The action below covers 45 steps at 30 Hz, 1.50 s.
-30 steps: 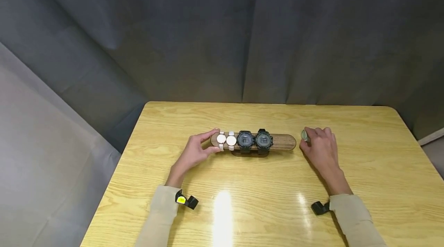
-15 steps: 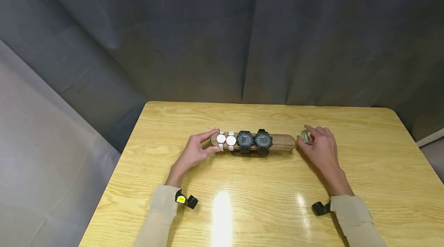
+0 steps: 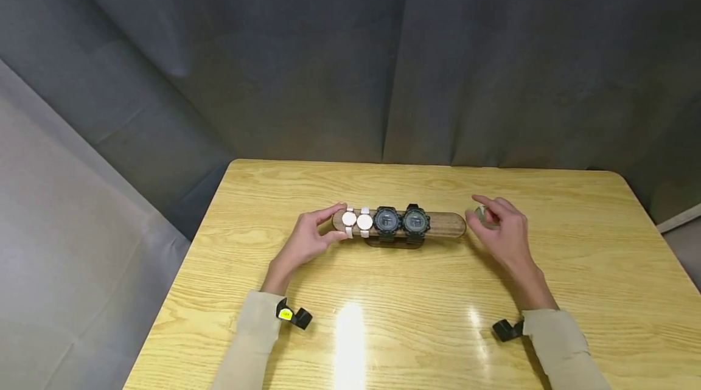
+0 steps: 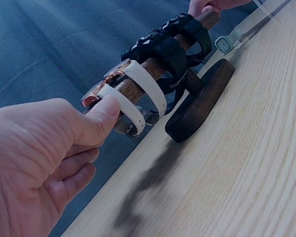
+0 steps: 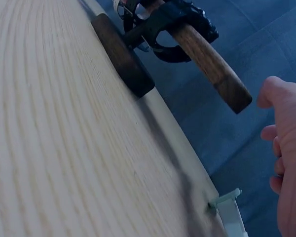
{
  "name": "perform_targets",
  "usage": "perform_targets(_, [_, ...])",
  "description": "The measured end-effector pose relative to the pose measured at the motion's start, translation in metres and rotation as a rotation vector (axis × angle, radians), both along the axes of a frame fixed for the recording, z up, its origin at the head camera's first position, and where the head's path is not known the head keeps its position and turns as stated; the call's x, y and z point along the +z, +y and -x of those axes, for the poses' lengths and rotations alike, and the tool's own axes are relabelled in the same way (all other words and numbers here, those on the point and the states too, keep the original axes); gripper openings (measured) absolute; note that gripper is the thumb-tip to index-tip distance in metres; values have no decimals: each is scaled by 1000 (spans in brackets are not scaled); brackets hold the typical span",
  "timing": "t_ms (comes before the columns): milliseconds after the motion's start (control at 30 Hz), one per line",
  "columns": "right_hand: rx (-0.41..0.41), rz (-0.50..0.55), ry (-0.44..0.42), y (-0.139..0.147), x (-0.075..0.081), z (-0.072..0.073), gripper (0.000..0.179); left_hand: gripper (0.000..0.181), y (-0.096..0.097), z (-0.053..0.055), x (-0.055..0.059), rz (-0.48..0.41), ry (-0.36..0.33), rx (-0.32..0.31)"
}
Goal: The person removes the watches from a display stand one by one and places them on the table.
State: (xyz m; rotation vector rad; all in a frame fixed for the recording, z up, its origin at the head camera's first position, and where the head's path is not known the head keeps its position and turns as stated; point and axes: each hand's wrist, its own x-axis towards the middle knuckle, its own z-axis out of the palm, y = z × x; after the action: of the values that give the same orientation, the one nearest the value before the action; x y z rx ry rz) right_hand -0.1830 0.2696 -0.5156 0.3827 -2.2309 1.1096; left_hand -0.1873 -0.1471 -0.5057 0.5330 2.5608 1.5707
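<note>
A wooden watch stand [image 3: 446, 225] bears two white-strapped watches [image 3: 364, 222] on its left part and two black digital watches [image 3: 416, 221] towards the right. My left hand [image 3: 306, 239] holds the stand's left end between thumb and index finger; in the left wrist view its thumb [image 4: 106, 109] lies on the outermost white strap. Near the stand's right end my right hand [image 3: 505, 233] has its thumb and index finger spread apart, holding nothing. A pale green watch [image 4: 223, 45] lies on the table beneath it, partly hidden by the fingers in the head view.
The wooden table [image 3: 416, 317] carries the stand's dark foot [image 4: 200, 103]. Behind its far edge hangs a dark grey curtain [image 3: 306, 73], and pale cloth [image 3: 71, 226] covers the left side. Both wrists wear small black cameras [image 3: 506, 330].
The right thumb and index finger have parted from the pale green watch and spread wider. That hand has shifted slightly left, towards the stand's end. The left hand has kept still.
</note>
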Motion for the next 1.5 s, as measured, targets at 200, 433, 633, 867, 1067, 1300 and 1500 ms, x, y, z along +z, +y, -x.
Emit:
perform_targets(200, [93, 10, 8, -8, 6, -4, 35, 63, 0, 0, -2, 1, 6, 5])
perform_targets(433, [150, -31, 41, -16, 8, -4, 43, 64, 0, 1, -1, 18, 9, 9])
perform_targets(633, [170, -64, 12, -23, 11, -8, 52, 64, 0, 1, 0, 26, 18, 8])
perform_targets(867, [198, -88, -3, -32, 12, -11, 56, 64, 0, 0, 0, 38, 15, 10])
perform_targets(1067, [197, -107, -13, -38, 12, -12, 56, 63, 0, 0, 0, 24, 15, 5])
perform_targets(1300, [215, -126, 5, -43, 10, -13, 60, 63, 0, 1, 0, 30, 1, 8])
perform_targets(1500, [239, -132, 43, -51, 10, -14, 60, 63, 0, 0, 0, 34, 9, 7])
